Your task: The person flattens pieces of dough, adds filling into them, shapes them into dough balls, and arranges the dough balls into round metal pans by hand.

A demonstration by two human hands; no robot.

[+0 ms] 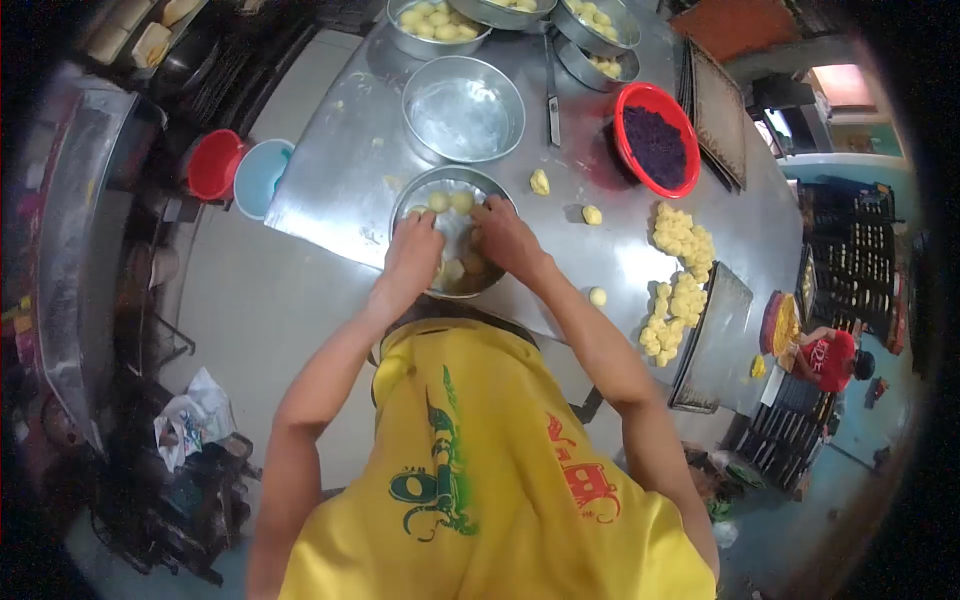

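Note:
Both of my hands reach into a round metal pan at the table's near edge. Pale yellow dough balls line its far side, and more lie at the near side, partly behind my hands. My left hand is inside the left part of the pan, fingers curled together beside a dough ball. On the right side, my right hand has its fingers bent down near the rim. Whatever sits under either set of fingertips is hidden.
Beyond the pan stands another metal pan, with a knife beside it. Dark purple filling sits in a red bowl. Clumped yellow dough pieces lie right, near a baking tray. A person in red works at far right.

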